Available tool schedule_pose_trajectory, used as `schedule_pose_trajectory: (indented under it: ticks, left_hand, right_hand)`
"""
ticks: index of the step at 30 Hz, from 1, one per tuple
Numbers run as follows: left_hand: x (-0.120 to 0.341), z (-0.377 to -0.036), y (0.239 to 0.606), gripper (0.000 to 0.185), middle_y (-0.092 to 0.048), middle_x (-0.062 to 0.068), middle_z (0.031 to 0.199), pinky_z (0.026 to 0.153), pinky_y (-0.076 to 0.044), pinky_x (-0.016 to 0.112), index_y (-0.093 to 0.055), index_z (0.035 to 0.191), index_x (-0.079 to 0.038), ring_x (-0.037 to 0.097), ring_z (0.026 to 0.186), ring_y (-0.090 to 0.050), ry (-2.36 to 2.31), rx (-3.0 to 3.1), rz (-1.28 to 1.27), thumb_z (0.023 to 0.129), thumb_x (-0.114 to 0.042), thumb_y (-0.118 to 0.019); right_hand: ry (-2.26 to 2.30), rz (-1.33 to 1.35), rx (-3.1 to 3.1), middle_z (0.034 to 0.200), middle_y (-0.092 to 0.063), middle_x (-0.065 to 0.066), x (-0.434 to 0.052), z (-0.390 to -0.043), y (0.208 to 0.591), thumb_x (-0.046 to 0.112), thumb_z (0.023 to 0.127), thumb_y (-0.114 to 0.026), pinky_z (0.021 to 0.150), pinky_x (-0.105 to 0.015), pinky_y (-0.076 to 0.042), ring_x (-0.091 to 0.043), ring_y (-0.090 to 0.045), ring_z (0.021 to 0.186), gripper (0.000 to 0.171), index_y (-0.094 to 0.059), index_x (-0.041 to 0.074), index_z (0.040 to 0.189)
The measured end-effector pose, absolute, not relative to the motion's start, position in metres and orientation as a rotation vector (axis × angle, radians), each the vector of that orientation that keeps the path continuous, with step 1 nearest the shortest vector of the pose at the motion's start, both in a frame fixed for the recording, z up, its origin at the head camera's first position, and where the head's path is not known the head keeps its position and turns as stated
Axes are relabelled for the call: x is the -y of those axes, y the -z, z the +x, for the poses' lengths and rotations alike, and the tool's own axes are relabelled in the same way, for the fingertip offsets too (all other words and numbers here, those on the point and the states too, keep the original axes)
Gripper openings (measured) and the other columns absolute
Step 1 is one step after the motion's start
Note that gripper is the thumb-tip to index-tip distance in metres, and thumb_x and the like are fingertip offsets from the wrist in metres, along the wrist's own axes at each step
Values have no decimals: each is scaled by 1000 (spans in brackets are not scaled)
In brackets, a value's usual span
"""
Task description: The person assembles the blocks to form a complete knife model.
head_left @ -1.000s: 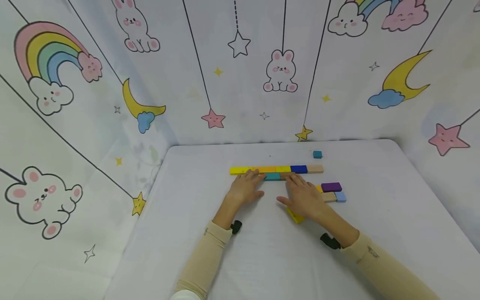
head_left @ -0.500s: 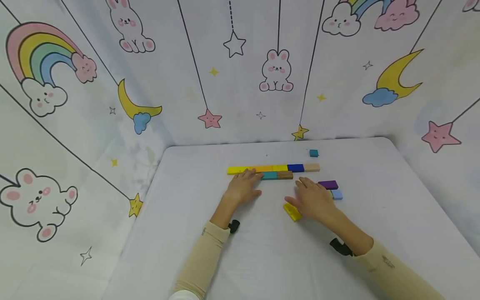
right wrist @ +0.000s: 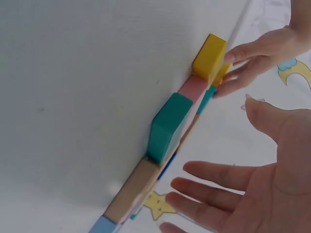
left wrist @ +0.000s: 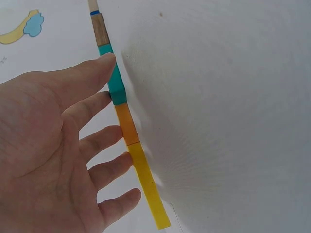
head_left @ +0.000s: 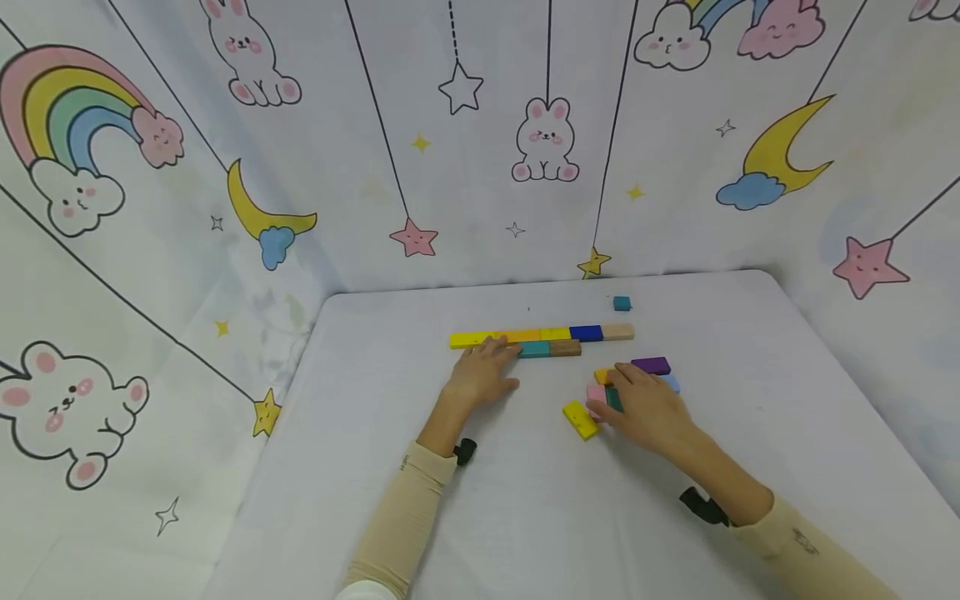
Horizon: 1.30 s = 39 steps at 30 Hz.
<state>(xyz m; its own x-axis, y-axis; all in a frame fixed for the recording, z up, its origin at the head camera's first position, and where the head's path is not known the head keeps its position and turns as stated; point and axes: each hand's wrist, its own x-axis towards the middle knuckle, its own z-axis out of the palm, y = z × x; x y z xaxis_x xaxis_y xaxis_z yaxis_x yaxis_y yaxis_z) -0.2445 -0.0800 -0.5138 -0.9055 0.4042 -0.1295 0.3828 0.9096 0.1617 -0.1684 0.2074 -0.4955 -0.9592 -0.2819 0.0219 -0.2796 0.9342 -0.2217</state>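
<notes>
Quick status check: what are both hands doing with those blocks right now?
Left hand open, fingertips on the block row. Right hand open over loose blocks. Nothing in the way.

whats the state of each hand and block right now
left hand: open, fingers straight against the block row
right hand: open, over the loose blocks
block row: flat, laid end to end
yellow block: flat, apart
small teal block: alone behind the row
</notes>
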Motion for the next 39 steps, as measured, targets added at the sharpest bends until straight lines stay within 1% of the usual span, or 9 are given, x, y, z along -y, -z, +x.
schedule_pose_trajectory:
  ticks: [7, 16, 23, 30, 39]
  left_hand:
    - [80, -244, 512, 66, -25, 2, 161, 117, -23, 53, -33, 153, -32, 29, 148, -22, -226, -2911, 614, 94, -46, -61]
    - [80, -242, 509, 65, -25, 3, 161, 117, -23, 54, -34, 153, -31, 29, 148, -22, -251, -2898, 617, 95, -44, -61]
    - [81, -243, 508, 65, -24, 3, 161, 118, -22, 54, -34, 153, -32, 29, 148, -21, -258, -2895, 605, 95, -45, -60]
    - [82, -243, 510, 65, -24, 1, 161, 118, -22, 53, -33, 153, -34, 27, 148, -21, -251, -2903, 600, 95, -46, -60]
    - [82, -241, 507, 65, -25, 1, 161, 117, -23, 53, -34, 152, -32, 28, 148, -22, -241, -2908, 604, 94, -46, -61]
  right_hand:
    - [322, -494, -3073, 140, -50, -23, -217, -166, 501, 58, 91, -59, 105, -65, -34, -45, -48, 126, 71, -58, 0, 133]
    - [247, -518, -3068, 142, -50, -21, -220, -166, 506, 58, 91, -59, 105, -66, -33, -43, -46, 130, 70, -57, 6, 137]
    - [243, -573, -3075, 142, -49, -22, -219, -168, 506, 55, 90, -62, 104, -67, -34, -44, -45, 130, 70, -56, 5, 138]
    - [231, -609, -3071, 144, -46, -21, -220, -171, 508, 54, 90, -64, 105, -65, -34, -43, -46, 129, 69, -54, 6, 139]
    - [224, -674, -3085, 138, -50, -22, -218, -178, 509, 52, 89, -66, 99, -62, -43, -42, -55, 118, 67, -57, 6, 136]
